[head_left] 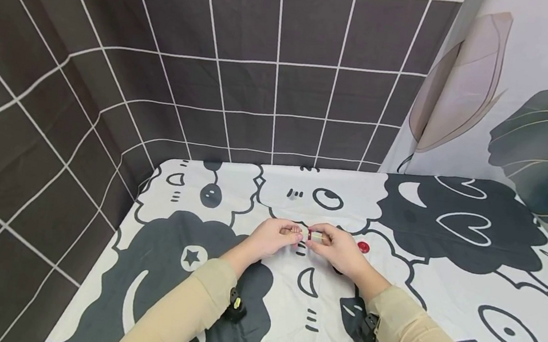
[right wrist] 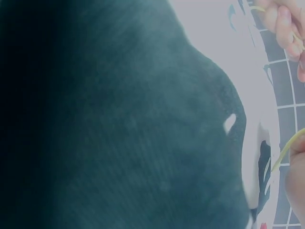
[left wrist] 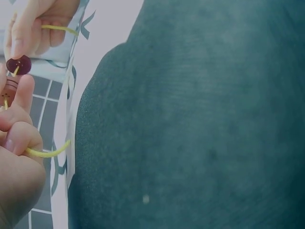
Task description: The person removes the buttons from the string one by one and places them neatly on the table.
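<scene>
In the head view both hands meet above the middle of the bed-like patterned cloth. My left hand (head_left: 270, 239) grips a yellow cord (left wrist: 50, 153), its tail sticking out below the curled fingers. Several stacked reddish-brown buttons (left wrist: 9, 90) sit on the cord between the left thumb and forefinger. My right hand (head_left: 338, 250) pinches a dark red round button (left wrist: 19, 65) by its edge, with yellow cord showing at its holes. Another length of cord (right wrist: 285, 151) trails out behind the right fingers. The two hands are close together, the dark button just beside the stack.
A bright red button (head_left: 363, 247) lies on the black-and-white cartoon cloth (head_left: 308, 308), just right of the right hand. A dark gridded curtain (head_left: 251, 29) stands behind and at the left. A leaf-patterned curtain (head_left: 543, 143) hangs at the right.
</scene>
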